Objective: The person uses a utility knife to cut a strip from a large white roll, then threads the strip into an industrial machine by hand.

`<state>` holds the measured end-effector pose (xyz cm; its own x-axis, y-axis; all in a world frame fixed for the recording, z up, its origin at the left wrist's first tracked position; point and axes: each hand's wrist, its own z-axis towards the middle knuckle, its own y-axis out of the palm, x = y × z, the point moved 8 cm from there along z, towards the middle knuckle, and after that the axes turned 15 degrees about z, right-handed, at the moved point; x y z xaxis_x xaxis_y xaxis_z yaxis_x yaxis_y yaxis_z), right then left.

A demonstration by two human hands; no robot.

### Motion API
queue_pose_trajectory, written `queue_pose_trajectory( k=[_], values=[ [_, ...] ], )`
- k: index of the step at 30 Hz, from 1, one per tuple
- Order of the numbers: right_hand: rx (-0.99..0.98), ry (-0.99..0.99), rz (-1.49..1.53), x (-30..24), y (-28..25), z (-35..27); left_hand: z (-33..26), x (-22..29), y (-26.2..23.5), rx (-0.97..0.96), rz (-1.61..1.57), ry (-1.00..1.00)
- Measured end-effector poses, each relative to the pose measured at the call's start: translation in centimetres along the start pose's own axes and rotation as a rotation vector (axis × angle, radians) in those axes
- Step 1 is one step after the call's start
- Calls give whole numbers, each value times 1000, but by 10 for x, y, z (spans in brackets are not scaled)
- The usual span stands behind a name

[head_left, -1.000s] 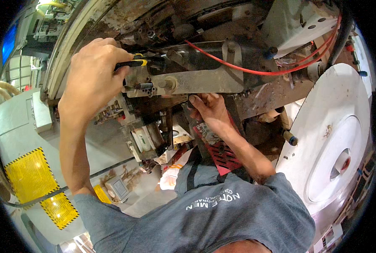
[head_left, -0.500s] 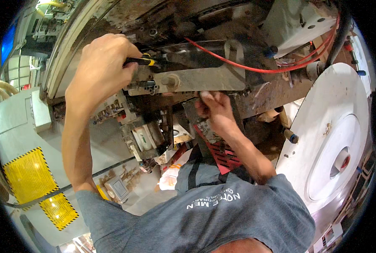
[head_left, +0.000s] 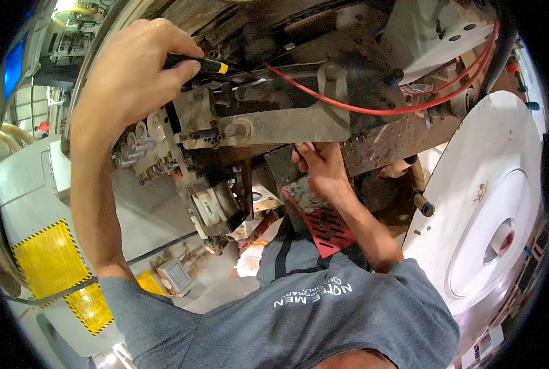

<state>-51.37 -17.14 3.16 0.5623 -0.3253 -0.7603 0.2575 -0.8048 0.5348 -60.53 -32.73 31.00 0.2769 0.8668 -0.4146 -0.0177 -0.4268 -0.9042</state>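
My left hand (head_left: 136,64) is raised at the upper left, closed around a slim black tool handle (head_left: 208,65) with a yellow band at its right end. Any shaft or tip beyond the band is lost against the dark machine. Right of and below it runs a dull grey metal bar (head_left: 290,126) with a round stud (head_left: 237,130) at its left part. Just under the bar's lower edge is my right hand (head_left: 324,165), fingers curled together in a pinch. Something dark shows at its fingertips, too small to name.
A red hose (head_left: 348,108) loops across the machine above the bar. To the right stands a big white disc (head_left: 471,203). A red slotted plate (head_left: 327,230) sits below my right hand; small metal cylinders (head_left: 136,147) stand beside my left forearm. Yellow warning labels (head_left: 50,258) mark the grey cabinet.
My left hand has moved up and left with the black-and-yellow tool, away from the bar. My right hand stays under the bar, slightly lower in the picture.
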Motion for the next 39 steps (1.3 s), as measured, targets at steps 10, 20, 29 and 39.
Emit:
queue_pose_trajectory(
  k=[10, 20, 29, 39],
  values=[
    [-90, -8, 36, 11, -2, 5, 14, 21, -2, -154, 102, 71],
    [-92, -18, -38, 10, -1, 5, 7, 20, 19, -273, -37, 32],
    [-85, -36, -42, 5, -1, 4, 21, 30, 54, -326, 3, 61],
    [-94, -42, -41, 9, -2, 5, 8, 58, 51, -60, 197, 170]
  ],
)
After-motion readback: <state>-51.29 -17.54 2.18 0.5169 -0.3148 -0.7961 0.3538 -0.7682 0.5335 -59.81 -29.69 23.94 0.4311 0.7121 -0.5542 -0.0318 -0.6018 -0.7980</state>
